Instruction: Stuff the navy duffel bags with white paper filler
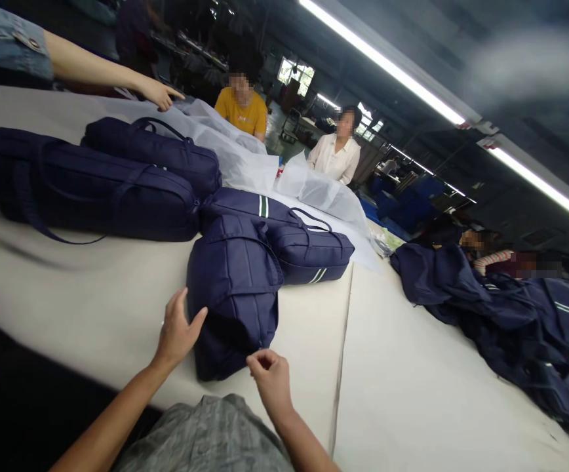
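A dark blue bag [235, 282] with straps stands on the pale table [294, 328] right in front of me. At its near left side is my left hand [179, 331], thumb and fingers spread, nothing gripped. My right hand [271, 377] is at the bag's near right corner, thumb and forefinger pinched together by the end of the zip. What the pinch holds, if anything, is too small to make out. Just behind, a bag with white stripes [314, 252] lies against another with a green and white band [250, 203].
Two long blue bags [82, 187] [166, 154] lie at the left. White translucent sheets [245, 157] cover the far edge. A pile of blue bags [501, 321] is at the right. Another person's arm [102, 72] reaches in from the upper left; several people are beyond the table.
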A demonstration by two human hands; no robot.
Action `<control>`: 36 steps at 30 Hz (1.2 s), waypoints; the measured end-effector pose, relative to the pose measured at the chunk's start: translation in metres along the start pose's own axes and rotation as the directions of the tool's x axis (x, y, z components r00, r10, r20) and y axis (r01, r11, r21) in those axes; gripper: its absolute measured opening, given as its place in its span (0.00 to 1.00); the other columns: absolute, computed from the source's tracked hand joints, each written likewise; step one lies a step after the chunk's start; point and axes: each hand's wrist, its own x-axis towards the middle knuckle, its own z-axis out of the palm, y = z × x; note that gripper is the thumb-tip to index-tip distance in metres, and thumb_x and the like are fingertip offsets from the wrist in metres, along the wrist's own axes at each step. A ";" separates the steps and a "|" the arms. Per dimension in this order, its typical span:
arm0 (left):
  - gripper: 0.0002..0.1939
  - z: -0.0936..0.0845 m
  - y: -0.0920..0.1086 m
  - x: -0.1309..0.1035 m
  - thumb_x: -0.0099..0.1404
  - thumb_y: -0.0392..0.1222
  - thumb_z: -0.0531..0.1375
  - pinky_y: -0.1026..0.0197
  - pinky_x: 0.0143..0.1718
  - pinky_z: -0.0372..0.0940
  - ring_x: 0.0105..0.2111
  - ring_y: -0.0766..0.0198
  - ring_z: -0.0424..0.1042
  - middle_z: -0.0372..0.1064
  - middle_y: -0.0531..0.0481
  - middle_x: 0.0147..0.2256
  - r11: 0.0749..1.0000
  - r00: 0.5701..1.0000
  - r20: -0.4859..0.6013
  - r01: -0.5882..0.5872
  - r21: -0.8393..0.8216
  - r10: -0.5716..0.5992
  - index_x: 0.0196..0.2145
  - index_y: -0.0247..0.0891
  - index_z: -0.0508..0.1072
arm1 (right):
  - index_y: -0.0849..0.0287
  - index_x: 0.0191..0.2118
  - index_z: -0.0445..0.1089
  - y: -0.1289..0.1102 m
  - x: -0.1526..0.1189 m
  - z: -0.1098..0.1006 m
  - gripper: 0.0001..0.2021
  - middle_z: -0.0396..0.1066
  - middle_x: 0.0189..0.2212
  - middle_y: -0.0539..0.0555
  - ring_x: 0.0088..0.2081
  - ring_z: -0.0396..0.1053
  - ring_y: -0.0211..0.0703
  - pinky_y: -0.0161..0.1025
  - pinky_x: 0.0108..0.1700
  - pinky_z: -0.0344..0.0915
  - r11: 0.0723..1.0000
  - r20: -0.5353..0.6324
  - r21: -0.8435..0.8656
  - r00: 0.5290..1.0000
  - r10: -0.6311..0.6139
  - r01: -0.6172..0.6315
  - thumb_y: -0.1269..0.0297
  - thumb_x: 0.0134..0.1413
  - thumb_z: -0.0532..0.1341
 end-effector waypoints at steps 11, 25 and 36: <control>0.21 0.017 0.051 0.132 0.67 0.55 0.59 0.46 0.64 0.48 0.58 0.52 0.64 0.71 0.45 0.53 0.600 0.235 0.749 -0.757 -0.258 0.619 0.52 0.42 0.73 | 0.66 0.22 0.72 0.013 0.018 0.066 0.17 0.70 0.17 0.58 0.18 0.65 0.36 0.34 0.23 0.60 0.836 -0.092 0.438 0.908 0.408 -0.332 0.55 0.50 0.62; 0.13 0.064 0.131 0.085 0.72 0.46 0.45 0.54 0.35 0.63 0.35 0.53 0.71 0.70 0.44 0.38 0.735 0.531 0.821 -0.639 0.226 0.209 0.41 0.39 0.66 | 0.60 0.16 0.60 0.034 0.035 -0.036 0.13 0.51 0.13 0.43 0.20 0.47 0.31 0.33 0.24 0.43 0.915 -0.331 0.402 0.937 0.114 0.031 0.62 0.43 0.61; 0.20 0.141 0.139 0.067 0.66 0.56 0.57 0.49 0.57 0.56 0.54 0.52 0.61 0.69 0.47 0.52 0.515 -0.046 0.785 -0.731 -0.448 0.617 0.52 0.49 0.73 | 0.59 0.24 0.66 0.063 -0.017 -0.027 0.16 0.62 0.18 0.45 0.21 0.56 0.33 0.33 0.26 0.53 0.910 -0.454 0.409 0.848 0.273 -0.074 0.51 0.44 0.66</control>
